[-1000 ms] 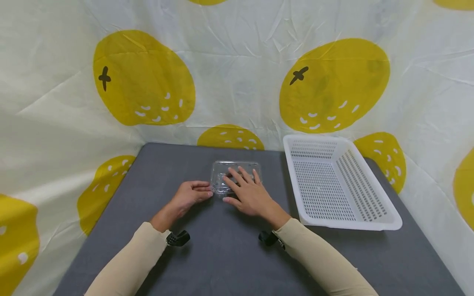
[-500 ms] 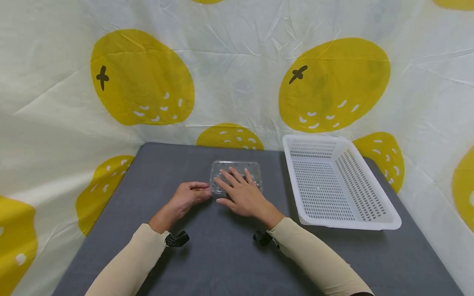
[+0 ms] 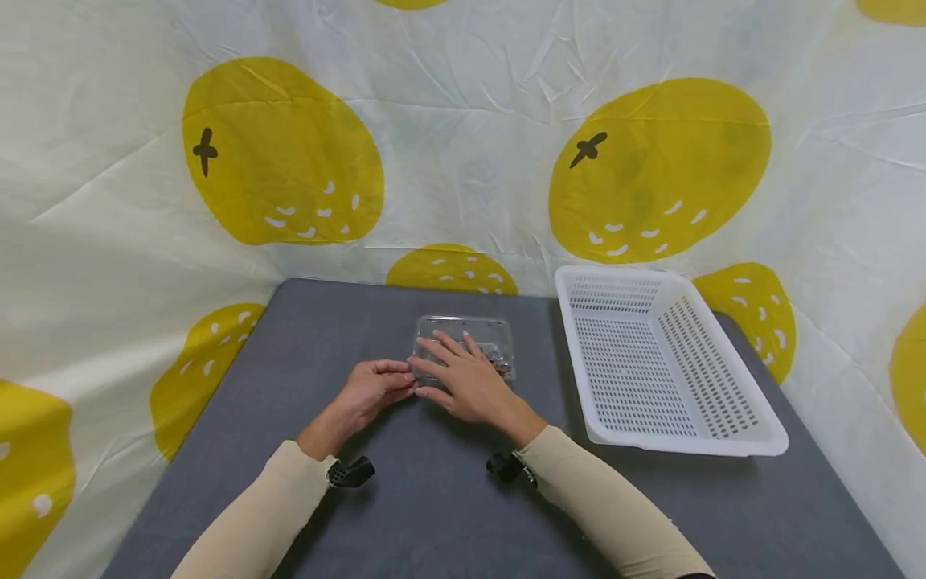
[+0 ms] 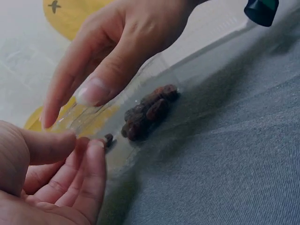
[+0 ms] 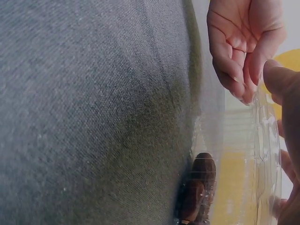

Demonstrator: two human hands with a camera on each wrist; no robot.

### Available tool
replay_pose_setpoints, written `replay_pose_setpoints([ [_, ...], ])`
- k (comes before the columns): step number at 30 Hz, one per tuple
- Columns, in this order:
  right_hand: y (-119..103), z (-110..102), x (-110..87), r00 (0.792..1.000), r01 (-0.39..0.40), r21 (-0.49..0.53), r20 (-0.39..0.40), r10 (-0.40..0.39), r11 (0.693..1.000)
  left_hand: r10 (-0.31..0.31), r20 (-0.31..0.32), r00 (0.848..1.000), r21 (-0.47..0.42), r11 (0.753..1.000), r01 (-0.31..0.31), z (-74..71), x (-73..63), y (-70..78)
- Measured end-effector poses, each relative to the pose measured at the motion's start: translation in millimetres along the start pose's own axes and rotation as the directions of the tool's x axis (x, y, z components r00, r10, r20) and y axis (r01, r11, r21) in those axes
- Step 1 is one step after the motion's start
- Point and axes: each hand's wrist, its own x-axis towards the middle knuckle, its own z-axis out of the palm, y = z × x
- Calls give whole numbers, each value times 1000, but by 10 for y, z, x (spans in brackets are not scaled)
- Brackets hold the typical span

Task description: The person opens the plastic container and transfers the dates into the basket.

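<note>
A clear plastic clamshell box (image 3: pixel 497 331) lies near the back middle of the table, its lid down. Dark brown, wrinkled, oblong dates (image 4: pixel 149 111) show through its side. At the box's left front corner, my left hand (image 3: pixel 370 392) pinches the edge between thumb and fingers. My right hand (image 3: pixel 470 383) lies palm down over the lid with fingers spread, its fingertips reaching the left side close to the left hand. In the right wrist view the box wall (image 5: pixel 267 154) runs beneath the right fingers. Much of the lid is hidden under the right hand.
A white perforated plastic basket (image 3: pixel 694 442) stands on the right of the grey cloth-covered table (image 3: pixel 434 498). Behind and beside the table hangs a white sheet (image 3: pixel 463 161) with yellow fruit prints. Each wrist carries a small black camera (image 3: pixel 350 472).
My right hand has slid left across the lid toward the left hand, uncovering the box's right part. The left hand stays at the left corner, and the box has hardly moved.
</note>
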Motion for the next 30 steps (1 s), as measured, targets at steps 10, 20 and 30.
replay_pose_setpoints([
  [10,29,23,18,995,49,46,-90,-45,998,-26,-23,999,-48,999,25,94,61,-37],
  [20,0,47,106,988,1,187,-154,28,982,-32,-33,999,-74,997,30,122,83,-54],
  [30,-44,77,177,972,-49,203,-217,94,978,-77,-96,992,-102,993,67,197,100,-5],
])
